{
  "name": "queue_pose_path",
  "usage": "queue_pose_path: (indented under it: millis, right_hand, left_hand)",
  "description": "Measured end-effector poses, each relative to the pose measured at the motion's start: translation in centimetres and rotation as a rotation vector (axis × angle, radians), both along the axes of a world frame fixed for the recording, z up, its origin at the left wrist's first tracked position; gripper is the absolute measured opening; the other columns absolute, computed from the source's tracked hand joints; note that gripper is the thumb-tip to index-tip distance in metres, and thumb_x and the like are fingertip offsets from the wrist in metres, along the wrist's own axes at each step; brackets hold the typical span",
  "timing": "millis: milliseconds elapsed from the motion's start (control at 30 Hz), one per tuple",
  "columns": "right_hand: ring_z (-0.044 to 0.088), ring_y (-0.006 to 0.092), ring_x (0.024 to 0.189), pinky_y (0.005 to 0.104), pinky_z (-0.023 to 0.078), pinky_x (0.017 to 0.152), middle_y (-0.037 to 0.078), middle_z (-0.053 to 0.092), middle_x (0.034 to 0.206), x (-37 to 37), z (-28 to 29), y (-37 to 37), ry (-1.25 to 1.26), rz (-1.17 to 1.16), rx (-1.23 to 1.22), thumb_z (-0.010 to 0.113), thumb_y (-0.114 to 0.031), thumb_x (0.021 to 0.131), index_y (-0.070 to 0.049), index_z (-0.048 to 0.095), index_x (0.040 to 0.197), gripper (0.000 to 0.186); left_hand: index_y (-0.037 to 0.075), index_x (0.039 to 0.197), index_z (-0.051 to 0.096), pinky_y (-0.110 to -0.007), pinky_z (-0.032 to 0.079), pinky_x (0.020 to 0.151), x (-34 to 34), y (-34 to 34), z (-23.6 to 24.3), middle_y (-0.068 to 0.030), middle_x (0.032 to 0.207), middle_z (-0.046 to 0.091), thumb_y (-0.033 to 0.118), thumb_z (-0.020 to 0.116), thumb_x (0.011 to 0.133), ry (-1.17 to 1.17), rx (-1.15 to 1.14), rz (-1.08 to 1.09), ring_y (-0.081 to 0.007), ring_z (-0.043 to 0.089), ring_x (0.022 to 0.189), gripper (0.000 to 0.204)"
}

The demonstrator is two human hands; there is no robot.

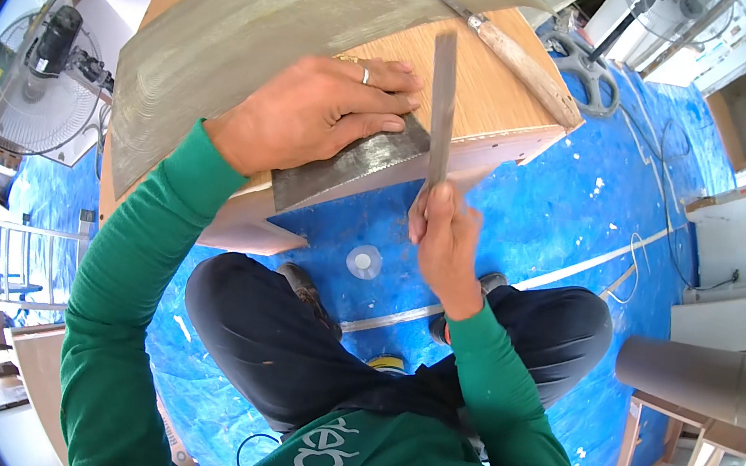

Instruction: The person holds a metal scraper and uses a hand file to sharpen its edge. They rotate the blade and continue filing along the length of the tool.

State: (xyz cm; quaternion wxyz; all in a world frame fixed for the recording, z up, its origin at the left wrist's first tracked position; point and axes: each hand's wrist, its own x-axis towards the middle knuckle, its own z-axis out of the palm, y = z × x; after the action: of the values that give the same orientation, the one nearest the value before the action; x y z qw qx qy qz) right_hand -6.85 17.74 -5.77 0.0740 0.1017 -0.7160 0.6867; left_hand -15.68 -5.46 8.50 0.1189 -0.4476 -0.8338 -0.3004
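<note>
My left hand presses a dark metal plate with a finely toothed edge, like a saw blade, down onto a wooden box top. Its fingers are bent and close together; a ring shows on one. The toothed edge overhangs the near side of the box. In my right hand is a flat metal file, held upright, its upper end beside the blade's right tip. Beyond it, a narrow-bladed tool with a worn wooden handle lies on the box.
A large curved grey sheet covers the box's left and far side. Blue sheeting lies on the floor, with a small translucent disc. Fans stand left and far right. A grey roll rests on shelving at right.
</note>
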Motion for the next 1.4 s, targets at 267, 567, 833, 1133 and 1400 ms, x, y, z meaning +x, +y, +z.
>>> queue_pose_path:
  millis: [267,567,833,1133,1400]
  right_hand:
    - [0.052,0.0096,0.058,0.0291,0.040,0.053,0.002,0.054,0.064,3.3,-4.5,-0.6,0.003,0.024,0.083,0.044,-0.042,0.122,-0.005,0.058,0.084,0.055]
    - [0.052,0.0114,0.057,0.0318,0.041,0.053,0.003,0.054,0.064,-1.2,0.4,-0.9,0.067,-0.022,0.098,0.047,-0.038,0.121,-0.003,0.057,0.084,0.052]
    - [0.051,0.0153,0.056,0.0374,0.042,0.053,0.007,0.053,0.061,-0.7,-0.3,-1.0,0.054,-0.015,-0.032,0.055,-0.028,0.118,-0.002,0.056,0.079,0.047]
    - [0.052,0.0110,0.058,0.0300,0.040,0.052,0.002,0.054,0.064,2.6,-5.6,-0.9,0.039,0.020,0.073,0.043,-0.043,0.123,-0.004,0.056,0.084,0.056]
    - [0.050,0.0105,0.059,0.0290,0.040,0.053,0.001,0.053,0.067,-1.2,0.9,-1.5,0.032,-0.014,-0.075,0.045,-0.044,0.122,-0.006,0.052,0.082,0.055]
  left_hand:
    - [-0.002,0.125,0.080,-0.045,0.060,0.109,-0.4,0.5,0.2,-0.0221,0.139,0.075,0.002,0.078,0.098,-0.016,-0.024,-0.020,-0.0408,0.073,0.129,0.027]
    - [-0.001,0.126,0.080,-0.046,0.060,0.110,0.3,0.2,1.1,-0.0217,0.139,0.075,0.003,0.077,0.100,-0.045,-0.028,-0.008,-0.0419,0.072,0.129,0.026]
    - [-0.002,0.124,0.080,-0.046,0.060,0.108,0.1,-0.2,0.1,-0.0214,0.138,0.075,0.002,0.077,0.099,-0.042,-0.015,-0.003,-0.0424,0.073,0.127,0.025]
    - [-0.002,0.123,0.080,-0.046,0.061,0.103,-0.7,0.6,0.3,-0.0216,0.138,0.076,0.002,0.078,0.099,0.036,0.014,-0.028,-0.0423,0.075,0.123,0.024]
    - [-0.002,0.122,0.081,-0.045,0.062,0.101,-0.2,0.1,-0.1,-0.0222,0.137,0.076,0.003,0.078,0.099,-0.026,0.035,-0.015,-0.0412,0.076,0.120,0.023]
